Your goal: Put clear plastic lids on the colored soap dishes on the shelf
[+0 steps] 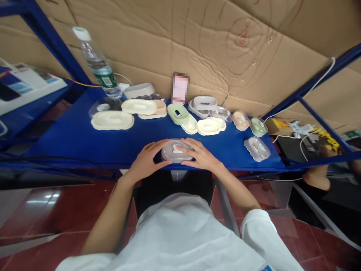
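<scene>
A grey oval dish with a clear lid and a white label (177, 151) lies at the front edge of the blue table (73, 141). My left hand (147, 159) holds its left end, the thumb at the near side and the fingers at the far side. Around the right end is my right hand (200, 154), fingers on the lid and thumb side near the front. Behind them sit a green oval piece (178, 114), a cream piece (208, 126) and another cream piece (113, 120). A lidded grey dish (257, 148) rests to the right.
A water bottle (103, 71) stands at the back left. A phone-like object (180, 88) leans on the cardboard wall (158, 45). Lidded pink (241, 120) and green (258, 127) dishes lie right. Another person's arm (318, 177) shows at far right, beyond the blue frame.
</scene>
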Motion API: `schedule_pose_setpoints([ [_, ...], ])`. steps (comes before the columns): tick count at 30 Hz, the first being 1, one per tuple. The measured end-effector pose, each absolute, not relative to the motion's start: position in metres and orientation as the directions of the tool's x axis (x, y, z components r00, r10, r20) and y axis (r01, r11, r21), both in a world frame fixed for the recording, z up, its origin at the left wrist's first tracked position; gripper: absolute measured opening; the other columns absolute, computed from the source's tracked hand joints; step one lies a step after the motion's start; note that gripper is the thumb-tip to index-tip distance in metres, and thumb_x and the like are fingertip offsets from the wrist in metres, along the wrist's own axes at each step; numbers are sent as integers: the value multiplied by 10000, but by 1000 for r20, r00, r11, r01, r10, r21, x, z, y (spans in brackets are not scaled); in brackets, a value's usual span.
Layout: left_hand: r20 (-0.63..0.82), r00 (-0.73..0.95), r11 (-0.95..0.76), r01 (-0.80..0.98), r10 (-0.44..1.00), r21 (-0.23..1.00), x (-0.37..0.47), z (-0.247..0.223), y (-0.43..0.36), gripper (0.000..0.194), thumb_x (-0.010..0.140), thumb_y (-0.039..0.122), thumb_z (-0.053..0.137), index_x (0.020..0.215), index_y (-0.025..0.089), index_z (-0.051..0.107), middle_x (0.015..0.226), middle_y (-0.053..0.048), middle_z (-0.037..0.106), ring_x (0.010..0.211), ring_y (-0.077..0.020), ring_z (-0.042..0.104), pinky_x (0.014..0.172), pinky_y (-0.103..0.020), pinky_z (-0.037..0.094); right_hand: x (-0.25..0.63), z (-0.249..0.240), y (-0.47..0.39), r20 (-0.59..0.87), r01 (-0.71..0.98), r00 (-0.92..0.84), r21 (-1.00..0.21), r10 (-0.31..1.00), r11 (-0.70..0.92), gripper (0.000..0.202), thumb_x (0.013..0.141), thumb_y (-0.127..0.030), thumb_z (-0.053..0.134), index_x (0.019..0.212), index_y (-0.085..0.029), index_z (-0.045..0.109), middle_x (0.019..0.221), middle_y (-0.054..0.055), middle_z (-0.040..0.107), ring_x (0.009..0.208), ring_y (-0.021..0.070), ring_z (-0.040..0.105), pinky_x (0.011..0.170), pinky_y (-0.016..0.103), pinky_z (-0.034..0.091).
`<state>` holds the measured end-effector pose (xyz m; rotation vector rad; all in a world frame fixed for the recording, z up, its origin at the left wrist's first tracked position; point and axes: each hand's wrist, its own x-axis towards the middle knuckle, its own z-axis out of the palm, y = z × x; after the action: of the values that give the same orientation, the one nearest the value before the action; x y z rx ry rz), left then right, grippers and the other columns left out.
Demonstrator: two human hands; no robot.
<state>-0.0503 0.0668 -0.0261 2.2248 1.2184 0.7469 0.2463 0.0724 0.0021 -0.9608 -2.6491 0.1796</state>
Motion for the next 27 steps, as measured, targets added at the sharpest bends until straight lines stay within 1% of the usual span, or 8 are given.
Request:
schedule_pose_setpoints([
  [4, 190, 419, -403, 509, 888, 760, -53, -24, 67, 911, 898, 821, 653, 1614, 279, 501, 1664, -88, 541, 1526, -318, 526, 1306, -478, 392, 244, 11, 74, 248, 572, -760, -183, 601, 799, 609, 1079, -506, 621, 1615, -228, 542, 1720, 155, 445, 1610, 335, 386, 1305, 553, 382],
  [6, 188, 407, -388, 494, 894, 778, -54, -24, 67, 937, 884, 847, 647, 1609, 269, 511, 1657, -92, 550, 1521, -314, 534, 1311, -469, 388, 242, 14, 75, 234, 561, -777, -164, 585, 811, 604, 1085, -496, 613, 1617, -219, 539, 1721, 152, 444, 1608, 344, 386, 1304, 560, 383],
  [10, 185, 399, -382, 501, 898, 776, -53, -27, 68, 951, 882, 869, 625, 1610, 268, 508, 1663, -89, 543, 1528, -308, 529, 1316, -462, 383, 241, 20, 75, 195, 582, -779, -127, 596, 803, 581, 1095, -483, 593, 1621, -242, 534, 1718, 142, 451, 1608, 370, 381, 1268, 603, 422],
  [13, 163, 388, -364, 527, 907, 768, -52, -30, 68, 952, 877, 873, 626, 1609, 277, 503, 1657, -82, 551, 1518, -318, 538, 1309, -482, 391, 242, 21, 77, 189, 582, -778, -144, 599, 801, 560, 1099, -474, 588, 1620, -276, 538, 1725, 128, 442, 1615, 370, 365, 1260, 622, 425],
  [18, 153, 396, -364, 539, 906, 760, -53, -33, 69, 927, 889, 849, 636, 1605, 275, 501, 1643, -82, 566, 1502, -321, 550, 1298, -485, 399, 240, 11, 79, 194, 586, -768, -173, 611, 792, 553, 1099, -503, 573, 1599, -268, 566, 1718, 132, 451, 1627, 360, 348, 1285, 607, 396],
  [23, 147, 415, -373, 540, 898, 754, -54, -33, 69, 924, 887, 854, 632, 1612, 297, 500, 1645, -75, 564, 1506, -329, 543, 1304, -498, 384, 237, -1, 69, 189, 648, -720, -161, 668, 744, 596, 1074, -538, 602, 1614, -293, 542, 1722, 114, 447, 1663, 370, 277, 1293, 605, 391],
  [27, 170, 437, -409, 542, 883, 734, -54, -32, 69, 930, 889, 853, 631, 1616, 287, 501, 1648, -82, 560, 1509, -330, 541, 1303, -494, 382, 237, -9, 61, 216, 659, -704, -156, 676, 736, 642, 1048, -556, 637, 1616, -273, 541, 1720, 130, 445, 1664, 373, 266, 1305, 601, 382],
])
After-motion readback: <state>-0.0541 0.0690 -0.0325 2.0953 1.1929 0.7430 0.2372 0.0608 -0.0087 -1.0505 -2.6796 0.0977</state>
